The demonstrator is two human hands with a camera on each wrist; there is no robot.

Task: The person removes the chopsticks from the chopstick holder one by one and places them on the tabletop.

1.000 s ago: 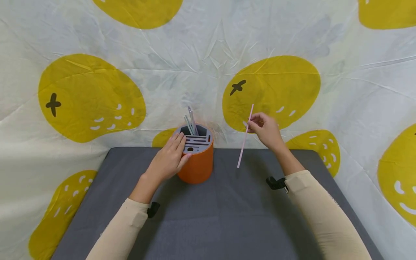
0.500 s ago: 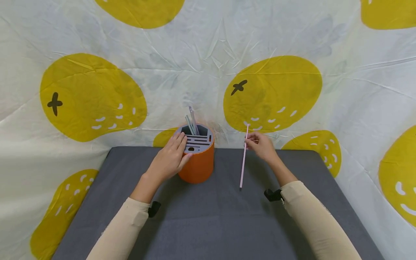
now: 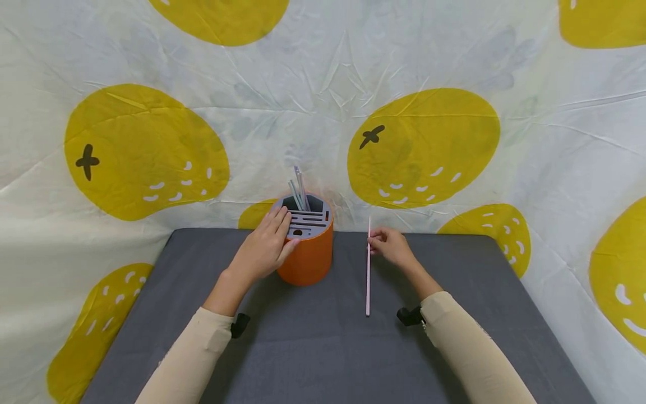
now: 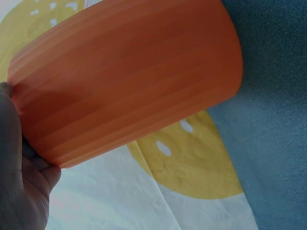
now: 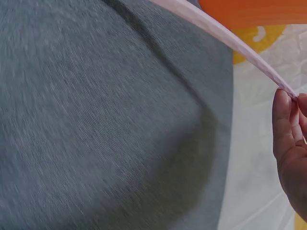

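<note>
In the head view my left hand [image 3: 263, 247] rests on the grey slotted top of an orange cylindrical holder [image 3: 309, 261], fingers straight, thumb along the near rim. The left wrist view shows the holder's smooth orange side [image 4: 129, 81] with part of the hand [image 4: 26, 177] at its top edge. Several pale, thin straws [image 3: 300, 193] stand in the holder's back compartment. To the right of it, my right hand [image 3: 391, 247] pinches a slim pink straw [image 3: 368, 280] between thumb and fingertips. Its long lower part points towards me, over the table.
A dark grey cloth covers the table [image 3: 323, 359]. Right behind it hangs a white sheet [image 3: 303, 73] with large yellow fruit prints. Dark wrist cameras sit under both sleeves. The straw's shadow [image 5: 163, 57] falls on the cloth.
My right hand has come down and to the left with the pink straw, whose lower end now lies nearer to me. The left hand and the holder stay in place.
</note>
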